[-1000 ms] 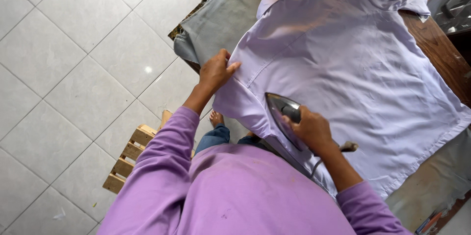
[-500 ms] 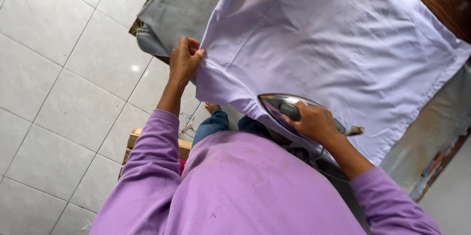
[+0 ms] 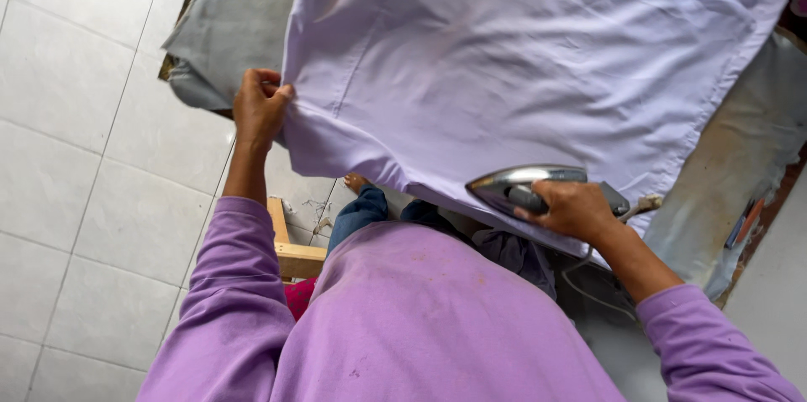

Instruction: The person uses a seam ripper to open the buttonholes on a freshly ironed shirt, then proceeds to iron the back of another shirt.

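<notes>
Your left hand [image 3: 259,108] pinches the lilac shirt [image 3: 521,66] hem, pulling it taut over the grey-padded desk [image 3: 227,32]. Your right hand [image 3: 572,209] has a closed grip on the iron [image 3: 525,186], flat on the near edge for pressing.

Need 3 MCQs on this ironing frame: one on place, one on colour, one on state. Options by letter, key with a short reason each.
1. Where does the iron sit?
A. on the floor tiles
B. on the garment's near edge
C. on the wooden stool

2. What colour is the garment?
A. pale lilac
B. dark green
C. red

3. What is the left hand doing?
A. hanging free
B. gripping the iron
C. pinching the garment's corner

Key: B, the right hand presses it at the cloth's near hem; A, the cloth is light lilac; C, the fingers close on the fabric's edge.
</notes>
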